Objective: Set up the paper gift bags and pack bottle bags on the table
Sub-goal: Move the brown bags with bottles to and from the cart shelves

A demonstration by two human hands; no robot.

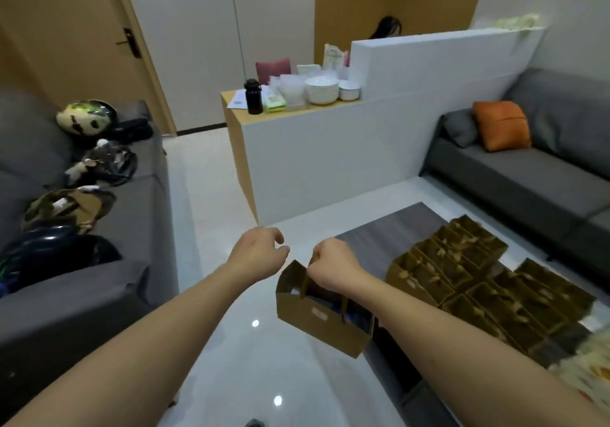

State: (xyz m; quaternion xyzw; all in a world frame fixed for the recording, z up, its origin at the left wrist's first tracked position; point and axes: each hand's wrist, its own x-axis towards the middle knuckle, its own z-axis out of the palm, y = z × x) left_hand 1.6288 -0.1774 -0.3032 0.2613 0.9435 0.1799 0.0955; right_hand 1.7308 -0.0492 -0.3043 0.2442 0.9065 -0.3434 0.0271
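A grey sofa [125,215] runs down the left side, with a helmet [86,117] and bags heaped on its seat. Behind it stands a wooden door [76,30]. In the middle, over a glossy white floor [251,360], a white counter [330,149] carries a black bottle [253,96] and stacked bowls [321,90]. To the right a second grey sofa [515,182] holds an orange cushion [501,125].

The dark low table [392,228] sits lower right, with rows of open brown paper bags [478,278] standing close together on it.

The left hand [259,251] hangs in the air with fingers loosely curled, holding nothing. Just beside it, the right hand [333,263] is a closed fist round the handles of one paper bag [325,314], which hangs tilted below the fist, above the floor and just left of the table's near edge, with dark contents inside.
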